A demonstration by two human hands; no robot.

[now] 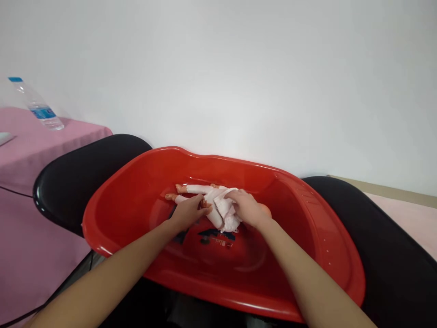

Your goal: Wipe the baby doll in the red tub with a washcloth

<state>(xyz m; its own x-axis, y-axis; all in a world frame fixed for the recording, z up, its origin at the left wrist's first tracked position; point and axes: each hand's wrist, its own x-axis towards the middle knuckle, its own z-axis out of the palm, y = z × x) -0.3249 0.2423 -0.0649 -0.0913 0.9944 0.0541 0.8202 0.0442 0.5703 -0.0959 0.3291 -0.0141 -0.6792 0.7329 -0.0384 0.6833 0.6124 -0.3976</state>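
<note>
A baby doll (pixel 198 188) in white clothes lies in a red plastic baby bathtub (pixel 116 205). Its feet point left, and its head shows only partly behind my right wrist. My left hand (pixel 188 212) is closed around the doll's small hand, at the near side of its body. At the doll's chest, my right hand (pixel 248 207) has its fingers bent over the loose white garment (pixel 227 207) and grips its cloth. The fingertips of my right hand are partly hidden in the folds.
Black chair seats (pixel 85 177) flank the tub on the left and right. On a pink-covered table (pixel 78 132) at the left stands a clear water bottle (pixel 43 111) with a blue cap. A white wall (pixel 239 82) rises close behind the tub.
</note>
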